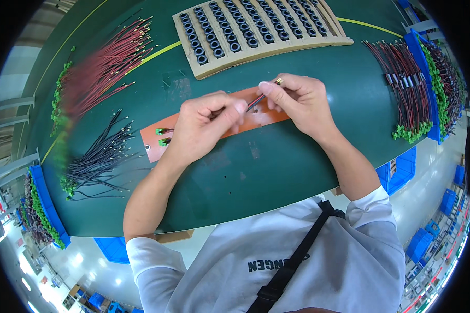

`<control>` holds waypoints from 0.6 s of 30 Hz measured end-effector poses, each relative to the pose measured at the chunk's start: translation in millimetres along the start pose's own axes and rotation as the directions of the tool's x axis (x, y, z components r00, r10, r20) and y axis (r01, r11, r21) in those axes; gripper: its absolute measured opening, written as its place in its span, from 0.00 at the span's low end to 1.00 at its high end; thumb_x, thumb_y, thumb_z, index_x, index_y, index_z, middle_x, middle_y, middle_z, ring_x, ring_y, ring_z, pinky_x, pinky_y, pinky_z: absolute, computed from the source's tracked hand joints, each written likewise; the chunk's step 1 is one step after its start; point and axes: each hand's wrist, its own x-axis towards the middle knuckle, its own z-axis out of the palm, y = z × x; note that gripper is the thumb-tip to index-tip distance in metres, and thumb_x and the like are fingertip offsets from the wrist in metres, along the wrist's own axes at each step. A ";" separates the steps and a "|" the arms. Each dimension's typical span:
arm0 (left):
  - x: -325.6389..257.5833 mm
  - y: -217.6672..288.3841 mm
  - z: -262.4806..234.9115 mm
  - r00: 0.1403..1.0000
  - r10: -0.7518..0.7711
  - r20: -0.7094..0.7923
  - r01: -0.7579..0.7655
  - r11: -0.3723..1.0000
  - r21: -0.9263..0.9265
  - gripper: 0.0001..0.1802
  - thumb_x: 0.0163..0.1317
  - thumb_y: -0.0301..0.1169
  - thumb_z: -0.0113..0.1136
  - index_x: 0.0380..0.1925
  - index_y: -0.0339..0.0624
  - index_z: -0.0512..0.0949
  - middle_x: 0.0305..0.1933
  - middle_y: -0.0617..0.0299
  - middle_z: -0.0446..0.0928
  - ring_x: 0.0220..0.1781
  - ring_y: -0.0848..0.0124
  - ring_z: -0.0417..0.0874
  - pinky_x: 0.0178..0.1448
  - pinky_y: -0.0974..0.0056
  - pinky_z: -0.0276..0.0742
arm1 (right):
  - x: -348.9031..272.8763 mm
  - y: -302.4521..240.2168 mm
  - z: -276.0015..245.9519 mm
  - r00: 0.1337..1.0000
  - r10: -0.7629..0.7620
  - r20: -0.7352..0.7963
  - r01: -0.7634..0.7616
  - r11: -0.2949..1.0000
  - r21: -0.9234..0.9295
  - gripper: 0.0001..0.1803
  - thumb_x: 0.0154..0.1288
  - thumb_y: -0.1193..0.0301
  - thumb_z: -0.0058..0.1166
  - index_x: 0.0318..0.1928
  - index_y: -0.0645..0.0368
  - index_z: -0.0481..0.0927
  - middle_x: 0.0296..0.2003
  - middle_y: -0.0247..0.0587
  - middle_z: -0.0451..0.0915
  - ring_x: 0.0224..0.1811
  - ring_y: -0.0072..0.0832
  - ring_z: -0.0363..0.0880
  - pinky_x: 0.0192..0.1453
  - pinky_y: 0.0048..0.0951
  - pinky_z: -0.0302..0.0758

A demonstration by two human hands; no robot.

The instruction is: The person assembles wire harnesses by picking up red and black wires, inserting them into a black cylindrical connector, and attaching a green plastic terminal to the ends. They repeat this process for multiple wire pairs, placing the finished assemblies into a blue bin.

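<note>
Over an orange board (269,116) my two hands hold a thin pair of red and black wires (254,103) between them. My left hand (206,122) is closed, its thumb and fingers pinching the wires from the left. My right hand (302,101) pinches them farther right, thumb against forefinger. Metal-coloured wire tips (279,81) stick up past the right fingertips. Beside my left wrist, two green connectors (163,141) sit on the left part of the board, with short dark wires running under the hand. The wires' far ends are hidden behind my left hand.
A tan tray (209,69) with rows of black rings stands at the back. Red wires (122,55) and black wires (102,156) with green connectors lie left. Bundled red-black wires (404,88) lie right. Blue bins (49,208) full of connectors flank the green table (277,172).
</note>
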 end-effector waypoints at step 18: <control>-46.1 4.6 -11.2 0.861 0.508 0.002 -0.348 0.587 0.731 0.10 0.56 0.21 0.74 0.39 0.35 0.86 0.39 0.57 0.86 0.39 0.64 0.87 0.43 0.64 0.83 | -7.2 12.3 -11.1 0.942 -0.336 -0.003 0.294 0.830 -0.473 0.14 0.72 0.64 0.63 0.34 0.63 0.87 0.24 0.43 0.81 0.22 0.37 0.75 0.36 0.35 0.71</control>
